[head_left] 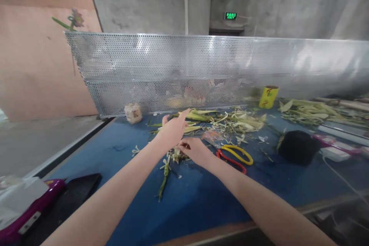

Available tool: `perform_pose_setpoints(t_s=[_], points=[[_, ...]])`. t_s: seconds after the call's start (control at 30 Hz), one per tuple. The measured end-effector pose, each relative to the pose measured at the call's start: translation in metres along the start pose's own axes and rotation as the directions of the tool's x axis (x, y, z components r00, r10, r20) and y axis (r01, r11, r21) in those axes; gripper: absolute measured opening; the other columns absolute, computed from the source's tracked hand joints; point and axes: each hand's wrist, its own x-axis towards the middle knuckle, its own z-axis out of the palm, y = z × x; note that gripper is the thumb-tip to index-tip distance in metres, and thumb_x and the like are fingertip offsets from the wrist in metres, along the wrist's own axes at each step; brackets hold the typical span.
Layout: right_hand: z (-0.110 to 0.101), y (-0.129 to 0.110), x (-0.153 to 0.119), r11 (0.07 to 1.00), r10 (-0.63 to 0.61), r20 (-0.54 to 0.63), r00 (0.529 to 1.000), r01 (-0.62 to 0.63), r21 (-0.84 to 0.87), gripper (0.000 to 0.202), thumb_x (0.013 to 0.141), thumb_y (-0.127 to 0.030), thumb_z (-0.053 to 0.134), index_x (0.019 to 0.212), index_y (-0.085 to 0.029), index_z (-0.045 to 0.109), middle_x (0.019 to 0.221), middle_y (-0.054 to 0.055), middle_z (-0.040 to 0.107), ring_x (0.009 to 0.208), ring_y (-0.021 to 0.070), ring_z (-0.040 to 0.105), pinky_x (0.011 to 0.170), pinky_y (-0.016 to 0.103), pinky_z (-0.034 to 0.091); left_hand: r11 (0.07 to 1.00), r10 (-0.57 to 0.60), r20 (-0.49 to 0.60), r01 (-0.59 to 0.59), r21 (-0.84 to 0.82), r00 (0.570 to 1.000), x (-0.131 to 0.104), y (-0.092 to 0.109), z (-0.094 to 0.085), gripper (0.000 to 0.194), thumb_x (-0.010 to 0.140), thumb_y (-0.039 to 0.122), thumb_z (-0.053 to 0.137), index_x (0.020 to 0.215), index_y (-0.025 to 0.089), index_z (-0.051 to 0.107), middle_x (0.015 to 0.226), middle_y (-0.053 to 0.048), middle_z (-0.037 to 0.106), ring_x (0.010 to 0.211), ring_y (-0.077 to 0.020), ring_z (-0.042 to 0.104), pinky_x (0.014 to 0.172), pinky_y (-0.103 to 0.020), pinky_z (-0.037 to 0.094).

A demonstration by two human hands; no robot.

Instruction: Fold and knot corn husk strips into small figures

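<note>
Before a grey concrete wall (pixel 138 0) and perforated metal screen (pixel 161 57), a blue table (pixel 213 200) bears pale green husks (pixel 201 117) in its far middle; the left hand (pixel 173 128) spreads loosely over them, the right hand (pixel 197 150) curls nearby, its grip unclear, beside red-and-yellow-handled scissors (pixel 242 155)

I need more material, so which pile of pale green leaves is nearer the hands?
The middle pile, close beside the left hand and right hand; the other pile lies farther off, right of the yellow cylinder.
</note>
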Motion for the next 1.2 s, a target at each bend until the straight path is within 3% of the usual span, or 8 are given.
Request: perform_pose_setpoints(t_s=[0.1, 0.17, 0.23, 0.5, 0.6, 0.77, 0.97, 1.2], points=[[0.000, -0.005, -0.001, 0.999, -0.037, 0.003, 0.999, 0.037, 0.028, 0.016, 0.079, -0.021, 0.048, 0.069, -0.016, 0.059, 0.064, 0.001, 0.058, 0.056, 0.0111, 0.048, 0.055, 0.021, 0.035, 0.994, -0.110, 0.229, 0.107, 0.028, 0.967, -0.029, -0.018, -0.028, 0.041, 0.077, 0.033, 0.049, 0.115, 0.018, 0.052, 0.088, -0.008, 0.068, 0.085, -0.0241, 0.062, 0.080, -0.038, 0.044], [0.001, -0.007, -0.002, 0.997, -0.064, 0.013, 0.998, 0.064, 0.044, 0.016, 0.080, -0.020, 0.048, 0.069, -0.016, 0.059, 0.065, 0.000, 0.058, 0.057, 0.0111, 0.048, 0.055, 0.021, 0.035, 0.965, -0.243, 0.404, 0.262, 0.007, 0.882, -0.043, -0.027, -0.038, 0.046, 0.078, 0.042, 0.044, 0.116, 0.016, 0.050, 0.090, -0.009, 0.068, 0.085, -0.0234, 0.062, 0.076, -0.034, 0.045], [0.003, -0.008, -0.003, 0.995, -0.079, 0.036, 0.996, 0.077, 0.057, 0.016, 0.080, -0.020, 0.049, 0.069, -0.017, 0.060, 0.065, 0.000, 0.058, 0.057, 0.0112, 0.048, 0.055, 0.021, 0.034, 0.937, -0.283, 0.437, 0.343, -0.063, 0.854, -0.052, -0.032, -0.043, 0.052, 0.076, 0.044, 0.047, 0.119, 0.014, 0.047, 0.086, -0.008, 0.069, 0.084, -0.0225, 0.063, 0.076, -0.032, 0.045], [0.001, -0.011, -0.007, 0.998, -0.034, 0.117, 0.993, 0.028, 0.060, 0.014, 0.080, -0.025, 0.049, 0.073, -0.017, 0.059, 0.063, 0.000, 0.059, 0.055, 0.0108, 0.048, 0.052, 0.021, 0.034, 0.866, -0.291, 0.477, 0.440, -0.237, 0.830, -0.064, -0.039, -0.041, 0.070, 0.062, 0.035, 0.066, 0.123, 0.011, 0.043, 0.084, -0.007, 0.071, 0.083, -0.0211, 0.064, 0.075, -0.031, 0.047], [-0.001, -0.015, -0.010, 0.997, -0.064, 0.133, 0.989, 0.068, -0.026, 0.015, 0.081, -0.024, 0.048, 0.071, -0.018, 0.058, 0.063, -0.001, 0.057, 0.055, 0.0107, 0.047, 0.052, 0.021, 0.034, 0.893, -0.291, 0.443, 0.407, -0.192, 0.848, -0.068, -0.037, -0.038, 0.061, 0.065, 0.030, 0.063, 0.121, 0.011, 0.046, 0.079, -0.005, 0.071, 0.077, -0.0194, 0.064, 0.071, -0.029, 0.047], [-0.003, -0.017, -0.012, 0.966, -0.172, 0.153, 0.973, 0.197, -0.169, 0.016, 0.084, -0.021, 0.044, 0.074, -0.018, 0.055, 0.074, 0.002, 0.057, 0.069, 0.0136, 0.051, 0.063, 0.024, 0.037, 0.977, -0.199, 0.369, 0.213, 0.005, 0.908, -0.072, -0.030, -0.034, 0.046, 0.074, 0.025, 0.052, 0.120, 0.018, 0.051, 0.085, -0.004, 0.070, 0.079, -0.0178, 0.062, 0.072, -0.027, 0.044], [-0.009, -0.017, -0.011, 0.938, -0.266, 0.203, 0.942, 0.302, -0.173, 0.013, 0.085, -0.021, 0.044, 0.077, -0.018, 0.054, 0.075, 0.002, 0.055, 0.068, 0.0132, 0.049, 0.062, 0.023, 0.036, 0.957, -0.256, 0.431, 0.291, -0.016, 0.866, -0.067, -0.028, -0.036, 0.051, 0.069, 0.024, 0.056, 0.119, 0.014, 0.050, 0.081, -0.005, 0.069, 0.074, -0.0174, 0.062, 0.067, -0.026, 0.046], [-0.015, -0.006, -0.005, 0.996, -0.079, 0.219, 0.973, 0.070, 0.049, 0.011, 0.081, -0.025, 0.048, 0.074, -0.017, 0.054, 0.062, -0.002, 0.052, 0.055, 0.0105, 0.046, 0.053, 0.021, 0.035, 0.932, -0.334, 0.341, 0.361, -0.017, 0.879, -0.059, -0.021, -0.025, 0.051, 0.064, 0.021, 0.059, 0.113, 0.011, 0.054, 0.075, -0.006, 0.069, 0.069, -0.0186, 0.063, 0.064, -0.027, 0.047]])
